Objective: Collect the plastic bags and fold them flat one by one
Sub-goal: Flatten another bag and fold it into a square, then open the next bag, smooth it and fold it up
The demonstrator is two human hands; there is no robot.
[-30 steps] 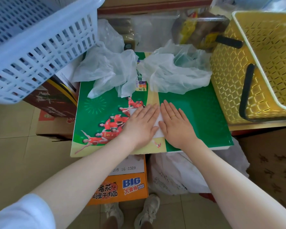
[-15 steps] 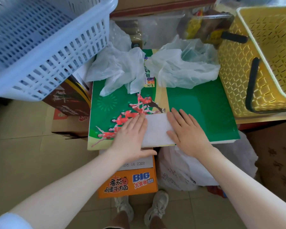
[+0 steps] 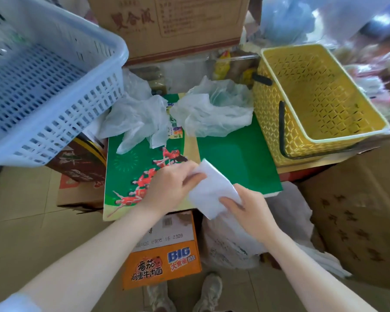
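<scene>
Both hands pinch the folded white bag (image 3: pixel 212 190): left hand (image 3: pixel 169 185) at its far edge, right hand (image 3: pixel 245 210) at its near edge. It sits above the green worktop's (image 3: pixel 234 158) near edge.

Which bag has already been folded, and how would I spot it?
Find the green box between the blue and yellow baskets. At its near edge, both hands hold a folded bag. It is a flat white packet, unlike the two crumpled bags at the far end.
</scene>
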